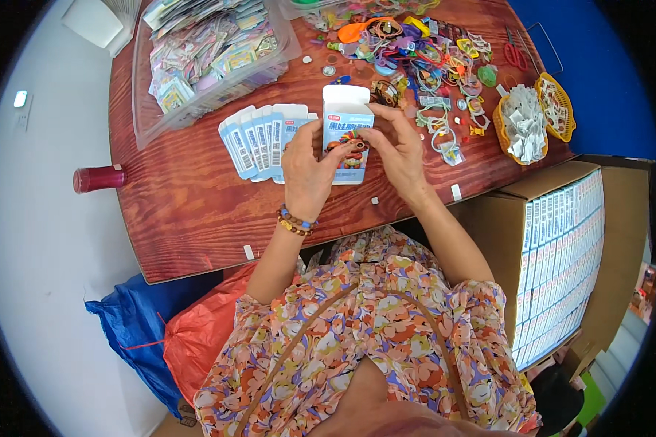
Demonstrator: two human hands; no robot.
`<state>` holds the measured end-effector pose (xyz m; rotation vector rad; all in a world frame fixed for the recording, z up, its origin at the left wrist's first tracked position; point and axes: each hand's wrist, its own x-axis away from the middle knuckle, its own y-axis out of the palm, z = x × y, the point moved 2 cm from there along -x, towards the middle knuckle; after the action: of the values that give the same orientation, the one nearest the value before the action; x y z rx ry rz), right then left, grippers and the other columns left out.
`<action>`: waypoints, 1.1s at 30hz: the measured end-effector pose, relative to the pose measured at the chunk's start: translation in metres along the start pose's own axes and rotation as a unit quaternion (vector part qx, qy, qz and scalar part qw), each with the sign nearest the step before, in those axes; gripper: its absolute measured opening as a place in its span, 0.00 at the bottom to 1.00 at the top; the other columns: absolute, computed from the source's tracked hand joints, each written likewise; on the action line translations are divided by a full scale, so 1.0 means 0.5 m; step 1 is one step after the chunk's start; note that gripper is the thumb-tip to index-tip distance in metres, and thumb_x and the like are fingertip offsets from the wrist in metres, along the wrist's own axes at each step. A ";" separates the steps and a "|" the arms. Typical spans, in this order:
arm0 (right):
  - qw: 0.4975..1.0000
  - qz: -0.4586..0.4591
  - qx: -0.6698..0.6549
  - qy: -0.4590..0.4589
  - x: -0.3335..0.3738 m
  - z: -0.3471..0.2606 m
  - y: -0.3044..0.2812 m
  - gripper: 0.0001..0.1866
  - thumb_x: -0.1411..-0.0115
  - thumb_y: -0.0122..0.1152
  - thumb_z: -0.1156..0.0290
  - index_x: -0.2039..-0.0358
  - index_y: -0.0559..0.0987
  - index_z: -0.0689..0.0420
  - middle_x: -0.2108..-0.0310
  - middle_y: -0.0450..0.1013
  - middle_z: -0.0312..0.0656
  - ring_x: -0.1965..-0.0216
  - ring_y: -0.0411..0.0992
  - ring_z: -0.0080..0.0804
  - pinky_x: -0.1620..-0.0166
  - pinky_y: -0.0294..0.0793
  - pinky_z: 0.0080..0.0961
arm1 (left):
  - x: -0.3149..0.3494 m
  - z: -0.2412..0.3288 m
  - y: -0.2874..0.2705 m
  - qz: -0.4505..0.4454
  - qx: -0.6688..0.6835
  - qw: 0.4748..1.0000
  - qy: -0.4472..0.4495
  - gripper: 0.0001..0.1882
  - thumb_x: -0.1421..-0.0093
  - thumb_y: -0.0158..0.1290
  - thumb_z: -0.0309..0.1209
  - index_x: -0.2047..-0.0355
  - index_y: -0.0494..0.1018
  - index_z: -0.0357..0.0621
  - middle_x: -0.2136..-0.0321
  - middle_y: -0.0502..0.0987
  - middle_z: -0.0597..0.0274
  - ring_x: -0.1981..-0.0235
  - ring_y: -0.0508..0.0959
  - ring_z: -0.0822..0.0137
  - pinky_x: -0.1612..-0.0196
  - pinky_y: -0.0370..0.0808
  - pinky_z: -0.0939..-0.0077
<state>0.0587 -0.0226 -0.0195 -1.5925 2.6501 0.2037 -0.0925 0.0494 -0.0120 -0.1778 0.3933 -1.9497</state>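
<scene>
A small light-blue and white carton (351,175) stands tilted toward me over the table, its white top flap (346,95) raised. My left hand (307,169) grips its left side, the thumb lying across the printed front. From the right, my right hand (399,155) holds the carton's other edge, with thumb and fingers near its upper front. Whether anything small is pinched there is hard to make out. Just left of my left hand, several flattened-looking cartons (249,146) of the same kind lie overlapped in a fan.
A clear plastic bin (284,47) full of small packets stands at the far left. Colourful small trinkets (415,51) are heaped at the back. Red scissors (515,54) and a yellow basket of white packets (523,124) lie right. A cardboard box (514,218) holds packed cartons.
</scene>
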 end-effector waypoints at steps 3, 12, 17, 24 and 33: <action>0.997 -0.061 -0.047 0.025 -0.015 -0.019 -0.031 0.20 0.38 0.60 0.82 0.45 0.72 0.63 0.47 0.71 0.44 0.50 0.74 0.28 0.48 0.77 0.24 | 0.007 0.006 -0.009 -0.041 0.076 0.996 -0.025 0.27 0.47 0.67 0.27 0.49 0.70 0.35 0.63 0.81 0.56 0.64 0.82 0.68 0.63 0.79 0.73; 0.987 -0.162 -0.019 0.006 -0.034 -0.054 -0.073 0.14 0.40 0.64 0.79 0.53 0.79 0.60 0.51 0.71 0.40 0.52 0.72 0.25 0.52 0.76 0.23 | 0.016 0.043 -0.013 -0.129 0.197 0.972 -0.010 0.32 0.41 0.57 0.16 0.37 0.59 0.38 0.53 0.76 0.56 0.54 0.78 0.69 0.56 0.79 0.76; 0.976 -0.170 0.120 -0.071 -0.037 -0.059 -0.084 0.10 0.40 0.65 0.77 0.58 0.80 0.61 0.53 0.72 0.39 0.54 0.72 0.23 0.56 0.74 0.20 | 0.013 0.044 -0.014 -0.203 0.213 0.956 0.011 0.31 0.41 0.58 0.17 0.39 0.60 0.41 0.57 0.75 0.63 0.55 0.77 0.73 0.55 0.78 0.77; 0.987 -0.125 0.097 0.002 -0.010 -0.086 -0.072 0.09 0.36 0.61 0.76 0.56 0.79 0.62 0.57 0.75 0.37 0.57 0.73 0.20 0.54 0.73 0.20 | 0.014 0.041 -0.010 -0.233 0.265 0.936 -0.006 0.27 0.41 0.58 0.16 0.44 0.63 0.44 0.57 0.76 0.63 0.56 0.77 0.73 0.55 0.77 0.76; 0.978 -0.184 0.017 0.101 -0.051 -0.120 -0.084 0.09 0.33 0.58 0.71 0.56 0.80 0.62 0.64 0.77 0.34 0.64 0.73 0.16 0.60 0.75 0.18 | 0.030 0.047 -0.005 -0.209 0.222 0.952 -0.004 0.28 0.42 0.60 0.19 0.43 0.63 0.44 0.57 0.76 0.62 0.57 0.78 0.74 0.56 0.78 0.76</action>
<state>0.1094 -0.0277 0.0386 -2.1538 2.4070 -0.0193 -0.0936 0.0321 0.0098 0.0295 -0.1088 -2.4002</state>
